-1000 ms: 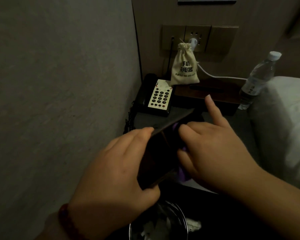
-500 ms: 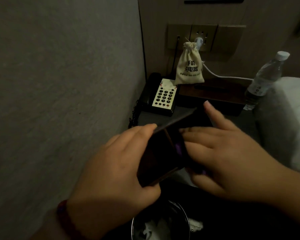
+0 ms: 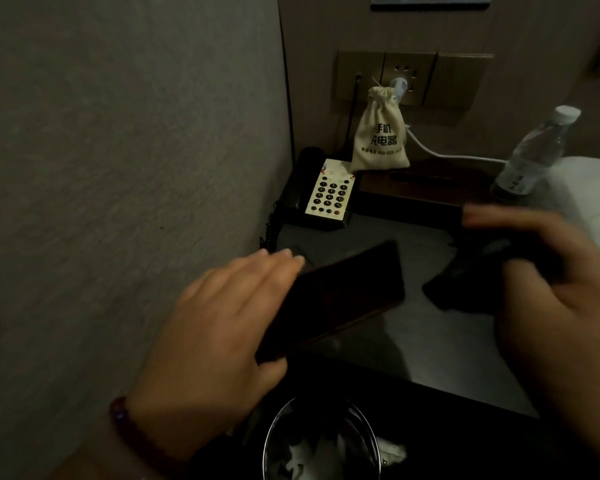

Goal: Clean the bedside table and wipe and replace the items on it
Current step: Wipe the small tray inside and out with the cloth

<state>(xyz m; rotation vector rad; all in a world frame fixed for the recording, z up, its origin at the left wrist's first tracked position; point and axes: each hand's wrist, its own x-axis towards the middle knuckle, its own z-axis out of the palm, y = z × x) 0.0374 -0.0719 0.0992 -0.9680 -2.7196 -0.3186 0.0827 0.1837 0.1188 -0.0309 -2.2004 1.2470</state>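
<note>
Dim bedside table (image 3: 413, 327): with your left hand (image 3: 219, 327) pinching the dark flat item (image 3: 336, 296) thumb-under above the front-left corner, lower it flat while your right hand (image 3: 541, 282), fingers curled, clutches the cloth (image 3: 471, 282).

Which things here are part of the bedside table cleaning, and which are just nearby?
In the job: left hand holding a dark flat item; right hand gripping a dark cloth; bedside table; telephone; drawstring pouch; wooden box; water bottle.

Just nearby: waste bin, wall socket, white cable, bed.
</note>
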